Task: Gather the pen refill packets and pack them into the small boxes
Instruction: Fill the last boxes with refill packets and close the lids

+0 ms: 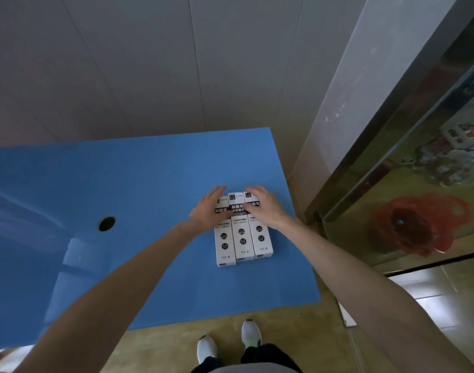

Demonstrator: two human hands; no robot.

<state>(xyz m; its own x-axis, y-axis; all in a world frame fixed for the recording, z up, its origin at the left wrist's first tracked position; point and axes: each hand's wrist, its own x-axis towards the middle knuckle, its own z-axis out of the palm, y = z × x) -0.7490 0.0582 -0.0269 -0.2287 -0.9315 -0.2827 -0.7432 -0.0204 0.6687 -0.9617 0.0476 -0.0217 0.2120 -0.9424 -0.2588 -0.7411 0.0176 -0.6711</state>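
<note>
Three small white boxes with black bands lie side by side on the blue table, near its right edge: a left box, a middle box and a right box. My left hand rests with fairly straight fingers over the far end of the left box. Over the far end of the right box lies my right hand, its fingers bent loosely. No loose refill packets are visible.
A round black hole sits in the tabletop left of the boxes. A glass partition with a dark metal frame stands close on the right. A pale wall runs behind the table. My white shoes show below the table's near edge.
</note>
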